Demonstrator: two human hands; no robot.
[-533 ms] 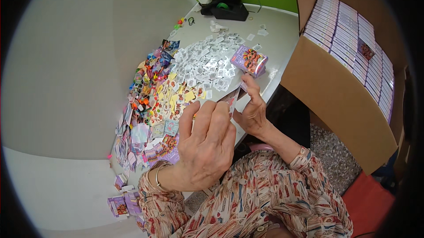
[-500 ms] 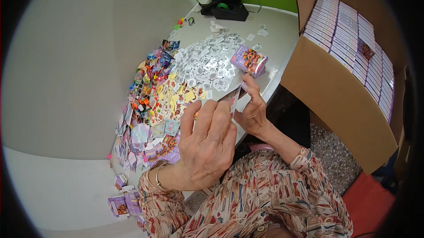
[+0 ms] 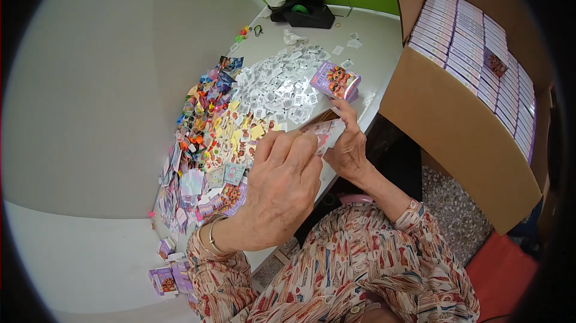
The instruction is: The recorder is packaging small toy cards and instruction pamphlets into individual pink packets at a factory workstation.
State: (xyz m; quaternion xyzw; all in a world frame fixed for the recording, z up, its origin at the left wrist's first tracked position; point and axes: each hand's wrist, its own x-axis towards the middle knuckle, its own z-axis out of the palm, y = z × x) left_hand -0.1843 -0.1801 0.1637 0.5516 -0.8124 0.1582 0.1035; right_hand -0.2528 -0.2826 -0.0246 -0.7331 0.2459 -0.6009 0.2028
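Between my hands is a small, thin white packet with pink print, tilted above the table's front edge. My right hand grips its right side, the thumb pointing up along it. My left hand is closed at its left end; the fingers curl over and their tips are hidden. Just beyond my right thumb a purple box with cartoon figures rests on the table. Left of it spreads a heap of small white labels with barcodes, and nearer me lie yellow and brown cards or stickers.
Small colourful toys line the table's left edge, with shiny pouches nearer me. Purple cartons lie at lower left. A black tape dispenser stands at the back. At right is a large cardboard box packed with rows of small boxes.
The packet has turned so that its printed face shows more, where it was nearly edge-on. Both hands keep almost the same place, and the view has shifted slightly.
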